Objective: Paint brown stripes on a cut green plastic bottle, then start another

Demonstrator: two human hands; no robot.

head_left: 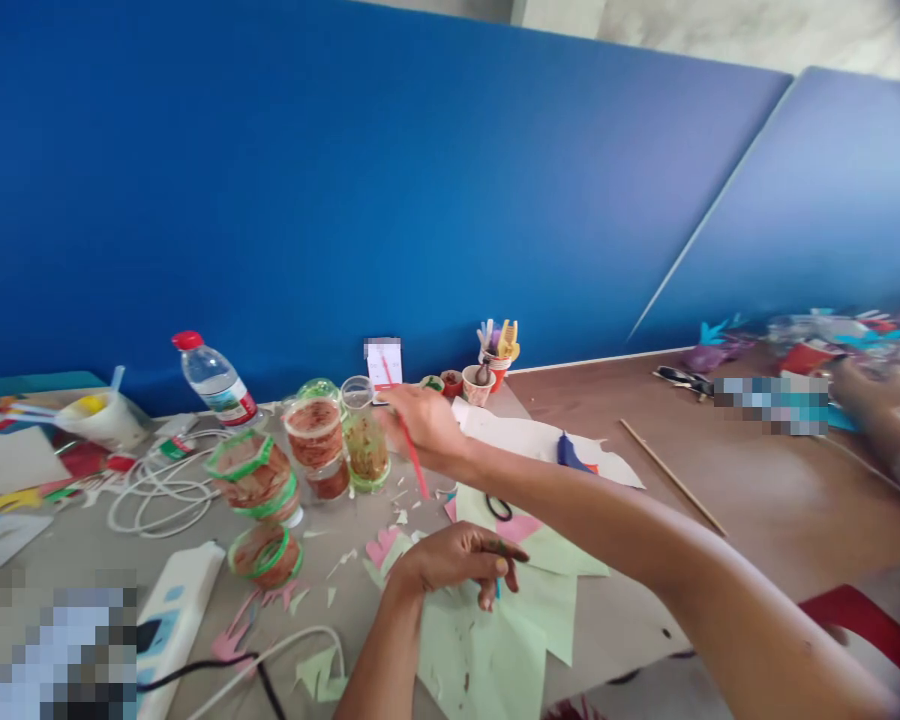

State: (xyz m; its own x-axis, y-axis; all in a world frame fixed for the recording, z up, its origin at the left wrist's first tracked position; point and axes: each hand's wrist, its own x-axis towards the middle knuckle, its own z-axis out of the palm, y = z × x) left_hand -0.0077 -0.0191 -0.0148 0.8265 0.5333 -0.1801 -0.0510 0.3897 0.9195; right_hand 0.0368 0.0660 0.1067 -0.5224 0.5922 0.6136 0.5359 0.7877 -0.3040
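My right hand (424,420) reaches across the table and is closed on a thin red brush (412,455) that slants down below the fingers. It hovers beside a glass jar (364,435) with brownish-green paint inside. My left hand (457,558) rests on light green paper (487,640), fingers curled, with something small and blue-green under the fingertips that I cannot make out. Plastic jars with green rims and brown paint (270,480) stand left of the jar.
A water bottle (214,380), white cable (161,490), power strip (176,600) and paper scraps lie at the left. Small paint cups (480,383), a glue gun (574,455), scissors (499,507) and a wooden stick (671,475) lie nearby. Another person's hand (866,400) is at the far right.
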